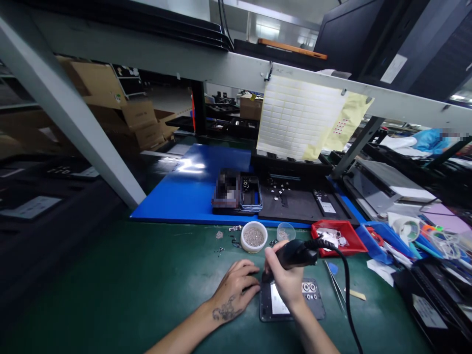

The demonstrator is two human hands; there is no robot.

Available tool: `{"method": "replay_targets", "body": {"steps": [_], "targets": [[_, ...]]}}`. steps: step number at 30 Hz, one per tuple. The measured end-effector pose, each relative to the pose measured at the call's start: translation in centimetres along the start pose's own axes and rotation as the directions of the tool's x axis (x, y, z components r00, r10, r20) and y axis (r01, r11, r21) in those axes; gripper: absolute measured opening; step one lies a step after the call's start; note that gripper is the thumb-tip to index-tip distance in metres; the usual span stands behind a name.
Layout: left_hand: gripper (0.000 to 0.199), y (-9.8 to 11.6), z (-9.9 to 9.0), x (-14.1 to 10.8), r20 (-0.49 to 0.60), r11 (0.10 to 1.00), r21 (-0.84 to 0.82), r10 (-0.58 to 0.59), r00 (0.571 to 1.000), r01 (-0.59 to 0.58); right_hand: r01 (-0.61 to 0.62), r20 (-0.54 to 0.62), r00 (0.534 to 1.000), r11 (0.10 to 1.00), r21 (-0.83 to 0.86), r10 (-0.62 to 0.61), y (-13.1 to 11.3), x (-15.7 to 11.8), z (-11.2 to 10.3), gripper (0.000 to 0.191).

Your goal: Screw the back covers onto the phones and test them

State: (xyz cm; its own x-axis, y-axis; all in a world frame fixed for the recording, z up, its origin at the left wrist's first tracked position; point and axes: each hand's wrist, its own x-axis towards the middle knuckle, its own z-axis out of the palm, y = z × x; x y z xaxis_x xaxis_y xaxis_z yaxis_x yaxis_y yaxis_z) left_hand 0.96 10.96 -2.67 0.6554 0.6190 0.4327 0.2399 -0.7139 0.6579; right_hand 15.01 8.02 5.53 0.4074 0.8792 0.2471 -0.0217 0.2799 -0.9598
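My right hand (pixel 285 275) is wrapped round a black corded tool (pixel 297 254), held over the upper left part of a dark phone-like device (pixel 313 306). The device lies flat on the green mat (pixel 147 285), showing a white label and round rings at its upper right. The tool's tip is hidden by my hand and the device's edge. My left hand (pixel 238 285) rests on the mat with its fingers spread, the fingertips beside the device's left edge. Beyond my hands stands a white round tub (pixel 254 237) of tiny metal parts.
A small clear cup (pixel 286 232), a red bin (pixel 339 238) and a blue bin (pixel 383 243) stand behind. Tweezers (pixel 335 285) lie right of the device, past the tool's hanging cord (pixel 347 285). A black tray (pixel 298 206) sits on the blue sheet (pixel 177 196).
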Motion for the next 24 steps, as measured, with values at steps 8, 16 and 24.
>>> {"method": "replay_targets", "body": {"steps": [8,16,24], "targets": [[0.011,-0.5,0.3,0.0,-0.012,1.000,-0.002,0.030,0.999,-0.030,0.001,0.009,1.000,1.000,-0.018,-0.001,0.2,0.1,0.0,0.024],[0.005,-0.1,-0.1,0.1,0.018,0.999,0.011,0.032,0.999,-0.033,0.000,0.037,0.999,0.999,-0.036,0.001,0.7,-0.3,0.0,0.021],[0.018,0.3,-0.4,0.2,0.028,0.999,0.003,0.034,0.999,-0.034,0.001,0.056,0.998,1.000,-0.030,0.000,1.3,-0.3,-0.2,0.020]]}}
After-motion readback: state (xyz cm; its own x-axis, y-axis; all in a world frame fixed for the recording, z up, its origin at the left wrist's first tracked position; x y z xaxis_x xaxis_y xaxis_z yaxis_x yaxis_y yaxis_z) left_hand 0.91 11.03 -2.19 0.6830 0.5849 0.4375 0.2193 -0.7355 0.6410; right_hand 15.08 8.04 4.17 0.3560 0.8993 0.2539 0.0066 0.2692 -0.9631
